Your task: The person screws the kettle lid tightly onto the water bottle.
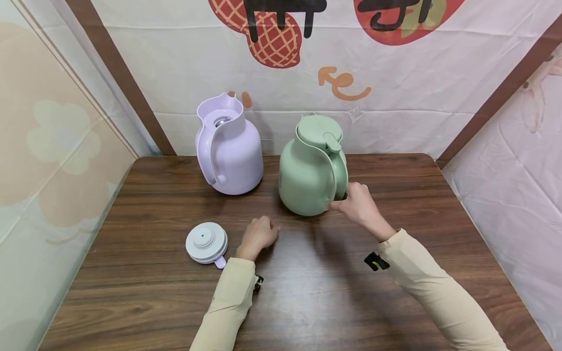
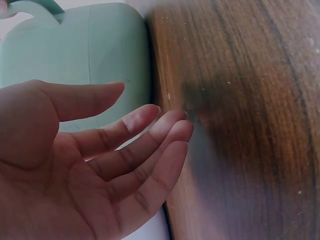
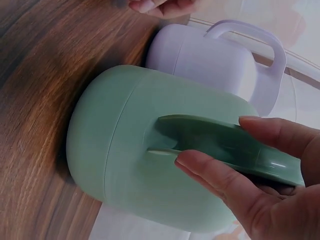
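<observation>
A green thermos jug (image 1: 307, 175), lidded, stands on the table with its handle towards my right side. My right hand (image 1: 357, 204) holds that handle (image 3: 215, 142); in the right wrist view thumb and index finger lie along its two sides, and other fingertips show behind it. My left hand (image 1: 260, 235) is close over the table in front of the green jug, fingers loosely bent and holding nothing, as the left wrist view shows. To its left lies a lid (image 1: 206, 243), pale underside up, with a lilac tab. Farther back stands a lidless lilac thermos jug (image 1: 237, 156).
The brown wooden table (image 1: 145, 292) ends at a printed cloth wall (image 1: 184, 73) behind the jugs. More cloth hangs on the left and right sides. Small dark devices are strapped at both wrists.
</observation>
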Motion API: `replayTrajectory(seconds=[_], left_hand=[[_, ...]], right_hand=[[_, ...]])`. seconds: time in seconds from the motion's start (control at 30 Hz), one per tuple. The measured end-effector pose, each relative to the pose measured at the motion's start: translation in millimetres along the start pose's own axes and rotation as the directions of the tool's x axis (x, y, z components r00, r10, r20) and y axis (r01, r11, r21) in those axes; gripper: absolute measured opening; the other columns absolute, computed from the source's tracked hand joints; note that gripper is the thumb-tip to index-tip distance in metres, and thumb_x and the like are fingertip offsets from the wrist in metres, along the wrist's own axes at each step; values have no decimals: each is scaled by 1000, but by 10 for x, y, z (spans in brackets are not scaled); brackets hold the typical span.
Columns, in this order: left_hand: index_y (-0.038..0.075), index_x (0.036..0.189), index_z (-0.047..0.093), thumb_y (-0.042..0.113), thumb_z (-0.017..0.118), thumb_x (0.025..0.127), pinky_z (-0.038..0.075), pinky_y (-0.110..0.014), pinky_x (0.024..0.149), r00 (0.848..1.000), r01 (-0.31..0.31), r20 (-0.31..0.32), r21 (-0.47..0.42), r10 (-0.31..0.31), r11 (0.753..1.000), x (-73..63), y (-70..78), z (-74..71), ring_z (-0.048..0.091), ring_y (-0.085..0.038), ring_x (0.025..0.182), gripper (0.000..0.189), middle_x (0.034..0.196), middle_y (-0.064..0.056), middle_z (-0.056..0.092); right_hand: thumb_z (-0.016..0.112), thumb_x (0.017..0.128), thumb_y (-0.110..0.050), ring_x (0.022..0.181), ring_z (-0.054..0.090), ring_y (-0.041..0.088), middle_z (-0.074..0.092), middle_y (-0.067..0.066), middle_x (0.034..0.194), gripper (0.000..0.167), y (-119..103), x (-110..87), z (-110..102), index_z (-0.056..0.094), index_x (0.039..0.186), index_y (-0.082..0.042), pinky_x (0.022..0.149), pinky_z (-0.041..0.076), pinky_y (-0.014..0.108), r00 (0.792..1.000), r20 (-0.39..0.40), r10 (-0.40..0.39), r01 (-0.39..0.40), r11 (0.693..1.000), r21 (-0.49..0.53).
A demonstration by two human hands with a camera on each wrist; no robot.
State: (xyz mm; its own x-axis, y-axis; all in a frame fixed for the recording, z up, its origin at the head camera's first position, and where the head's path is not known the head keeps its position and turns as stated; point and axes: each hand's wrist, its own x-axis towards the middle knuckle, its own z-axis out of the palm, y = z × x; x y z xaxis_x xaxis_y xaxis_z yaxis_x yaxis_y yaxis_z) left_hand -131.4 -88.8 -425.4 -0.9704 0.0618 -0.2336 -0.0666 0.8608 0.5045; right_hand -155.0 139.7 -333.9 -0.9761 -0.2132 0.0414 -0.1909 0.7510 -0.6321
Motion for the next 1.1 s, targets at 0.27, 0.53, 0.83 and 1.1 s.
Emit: replayTrajectory(seconds=[0.27,0.53,0.83,1.1], left_hand=[[14,50,35,22,58,88,28,-28,47,1000,16,17,-12,-16,1000,-3,-12,38,31,-16,48,45,49,0,30],[13,54,37,23,60,87,31,-30,51,1000,19,1,3,-19,1000,1,-18,46,36,-18,53,41,54,-2,34],[12,58,42,22,60,86,32,-31,52,999,30,13,6,-30,1000,7,-38,59,40,-19,56,35,57,-3,39],[13,56,38,22,59,87,28,-29,48,998,49,26,4,-49,999,24,-84,81,36,-17,51,38,55,-2,35]], right_hand=[[71,70,-13,56,47,17,61,9,67,20,99,36,-60,64,81,3,51,39,29,998,-13,64,-64,998,10],[71,73,-13,58,52,20,64,15,72,20,185,46,-139,62,81,3,54,41,31,992,-46,119,-118,993,21],[71,75,-14,69,59,28,64,22,83,26,365,34,-325,62,88,7,58,44,36,985,-69,155,-155,988,6],[70,76,-16,63,53,25,62,16,71,23,604,37,-509,62,82,5,55,40,34,979,-97,181,-183,983,-12]])
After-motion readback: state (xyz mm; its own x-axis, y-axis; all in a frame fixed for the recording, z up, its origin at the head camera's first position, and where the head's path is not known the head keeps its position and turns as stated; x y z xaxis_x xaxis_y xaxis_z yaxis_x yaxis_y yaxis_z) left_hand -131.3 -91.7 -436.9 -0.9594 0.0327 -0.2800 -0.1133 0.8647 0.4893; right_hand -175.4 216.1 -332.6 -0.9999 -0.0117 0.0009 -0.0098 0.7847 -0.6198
